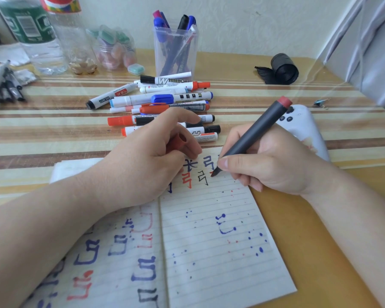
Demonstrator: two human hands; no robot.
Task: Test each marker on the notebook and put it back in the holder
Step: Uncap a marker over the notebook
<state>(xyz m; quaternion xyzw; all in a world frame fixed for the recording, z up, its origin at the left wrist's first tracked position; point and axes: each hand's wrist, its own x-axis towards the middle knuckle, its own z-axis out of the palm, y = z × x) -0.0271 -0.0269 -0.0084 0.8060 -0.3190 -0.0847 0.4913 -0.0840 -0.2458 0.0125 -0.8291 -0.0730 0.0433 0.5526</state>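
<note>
While the right hand (273, 161) is pressing the tip of the dark grey marker (256, 134) onto the right-hand page of the notebook (220, 252), its fingers (227, 162) are closing tightly round the lower barrel in a writing grip. The notebook is lying open at the near edge of the desk (309, 230). The left hand (142, 158) is resting across the fold, pinching a red cap (177, 141) between thumb and curled fingers with the forefinger stretching out.

Several risks are showing:

- **Running off the page:** the tip is working close to the page's far edge, so a long stroke is likely to land on the desk cover.
- **Smudging:** the left palm is lying over inked characters, and sliding it could smear any that are wet.
- **Spatter:** the page is carrying many ink specks, so a hard press or flick may be adding more.
- **Losing the cap:** if it slips, it is likely to roll among the loose markers (165, 101) piled mid-desk, and the tip would be drying out.
- **Knocking things over:** the clear holder (176, 56) is standing near the far edge behind that pile with several markers in it. Reaching over could be scattering the pile or tipping the tall, narrow holder.
</note>
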